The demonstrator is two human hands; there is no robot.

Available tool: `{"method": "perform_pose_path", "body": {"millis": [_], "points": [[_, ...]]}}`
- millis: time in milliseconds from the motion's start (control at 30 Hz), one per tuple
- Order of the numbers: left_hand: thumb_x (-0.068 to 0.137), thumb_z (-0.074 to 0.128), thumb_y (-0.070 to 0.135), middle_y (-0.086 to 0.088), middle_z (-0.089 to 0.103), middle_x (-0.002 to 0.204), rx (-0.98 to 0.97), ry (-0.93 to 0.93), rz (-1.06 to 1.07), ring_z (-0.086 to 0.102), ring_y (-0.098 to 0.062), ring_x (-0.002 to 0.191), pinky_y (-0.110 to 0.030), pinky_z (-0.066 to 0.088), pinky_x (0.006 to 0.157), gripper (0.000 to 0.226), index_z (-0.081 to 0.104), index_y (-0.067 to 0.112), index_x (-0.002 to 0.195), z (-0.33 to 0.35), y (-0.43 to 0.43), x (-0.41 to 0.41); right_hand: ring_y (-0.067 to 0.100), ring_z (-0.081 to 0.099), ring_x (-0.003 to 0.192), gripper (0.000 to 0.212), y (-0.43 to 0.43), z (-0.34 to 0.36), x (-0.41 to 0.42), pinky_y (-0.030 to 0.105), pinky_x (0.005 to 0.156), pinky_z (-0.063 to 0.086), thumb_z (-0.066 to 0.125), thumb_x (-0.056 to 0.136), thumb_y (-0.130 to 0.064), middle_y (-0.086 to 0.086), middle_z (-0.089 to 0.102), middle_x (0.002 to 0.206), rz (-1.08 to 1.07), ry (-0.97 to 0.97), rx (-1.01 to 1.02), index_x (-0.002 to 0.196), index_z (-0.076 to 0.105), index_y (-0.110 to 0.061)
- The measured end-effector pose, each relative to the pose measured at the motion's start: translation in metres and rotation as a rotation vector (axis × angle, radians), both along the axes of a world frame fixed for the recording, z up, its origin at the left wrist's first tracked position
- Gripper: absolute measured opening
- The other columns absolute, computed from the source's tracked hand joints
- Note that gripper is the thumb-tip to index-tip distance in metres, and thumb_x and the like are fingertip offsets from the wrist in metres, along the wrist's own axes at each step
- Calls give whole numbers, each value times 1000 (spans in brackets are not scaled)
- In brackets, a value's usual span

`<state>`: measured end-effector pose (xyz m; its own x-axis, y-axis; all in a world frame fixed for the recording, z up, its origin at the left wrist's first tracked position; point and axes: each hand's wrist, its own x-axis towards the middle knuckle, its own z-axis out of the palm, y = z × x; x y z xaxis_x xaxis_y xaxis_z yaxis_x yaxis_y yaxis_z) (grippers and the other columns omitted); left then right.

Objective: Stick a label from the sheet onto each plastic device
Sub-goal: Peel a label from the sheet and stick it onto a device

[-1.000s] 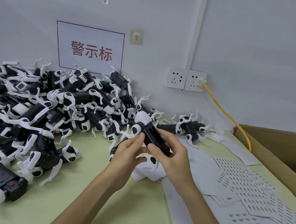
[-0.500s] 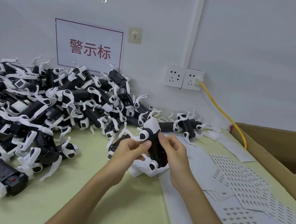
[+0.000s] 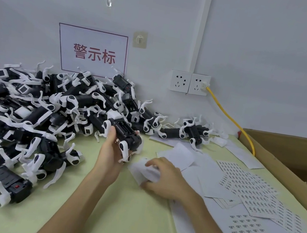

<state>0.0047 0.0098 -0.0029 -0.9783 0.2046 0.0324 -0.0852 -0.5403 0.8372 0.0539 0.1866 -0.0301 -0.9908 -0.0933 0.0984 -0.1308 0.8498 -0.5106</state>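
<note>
Left hand (image 3: 112, 151) clamps the plastic device (image 3: 126, 132), pile (image 3: 35, 109) at its nine o'clock, while right hand (image 3: 167, 178) curls its fingers on a white sheet (image 3: 136, 171) at five o'clock, and crumpling it could crease or misstick a label!

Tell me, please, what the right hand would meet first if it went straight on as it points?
Probably the white leg of the device held in the left hand, just past the right hand gripping a paper sheet; depth is unclear.

Glossy black-and-white plastic device (image 3: 124, 131), matt paper label sheets (image 3: 256, 197), brown cardboard box (image 3: 290, 158).
</note>
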Motion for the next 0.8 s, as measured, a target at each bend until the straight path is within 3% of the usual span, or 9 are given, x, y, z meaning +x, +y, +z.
{"method": "perform_pose_path", "body": {"millis": [33,67,133,233,367,467,600,733,800], "points": [[106,24,58,5,79,97,-2,-3,-9,70,-8,67,-20,46,54,59,69,20,112,0,1,1,5,52,89,18,-2,1,0,36,84,47,68,81,-28,-4,61,101,-36,75,-69,98,66,-23],[106,25,58,3,79,101,1,-5,-21,71,-8,68,-20,46,53,60,68,19,116,1,1,2,5,50,70,5,-1,2,-1,35,68,48,64,82,-19,-1,61,81,-93,144,-169,78,64,-16],[106,26,58,-2,78,109,13,3,-38,71,-11,68,-18,48,50,62,69,15,120,2,3,3,9,48,55,18,3,9,-4,30,53,41,65,84,-16,-3,59,64,-248,246,-375,68,61,-10],[105,28,59,-3,77,113,8,15,-81,74,-14,83,-25,52,66,63,80,23,105,5,4,5,8,69,70,8,8,25,-3,29,64,54,72,88,-18,-8,73,75,-310,304,-785,82,71,-22],[102,36,56,-13,71,127,21,36,-177,70,-22,107,-34,49,89,59,66,16,132,10,3,8,19,74,79,5,11,33,1,39,70,60,69,93,-18,1,77,84,-270,214,-1153,91,72,-20],[102,40,54,-11,68,133,-14,71,-244,64,-26,119,-41,47,100,57,66,14,133,9,5,12,23,75,80,9,9,36,2,38,65,61,63,97,-20,6,77,88,-224,129,-1306,95,71,-19],[98,51,51,-4,70,113,10,58,-341,68,-19,90,-31,56,74,52,72,12,125,7,8,15,26,72,94,10,7,33,0,42,79,58,62,97,-17,2,76,96,-214,230,-1170,101,69,-23],[99,52,52,-1,71,121,-15,93,-368,71,-19,100,-32,58,79,52,68,16,133,4,8,14,14,63,99,40,5,27,-3,17,75,49,72,90,-17,-8,61,113,-291,447,-885,121,51,-30],[97,55,52,-2,73,120,-48,109,-365,73,-21,102,-35,58,82,50,72,17,127,3,8,14,10,57,101,52,7,24,-3,14,79,44,77,85,-15,-9,53,116,-326,604,-648,129,50,-24]]}}
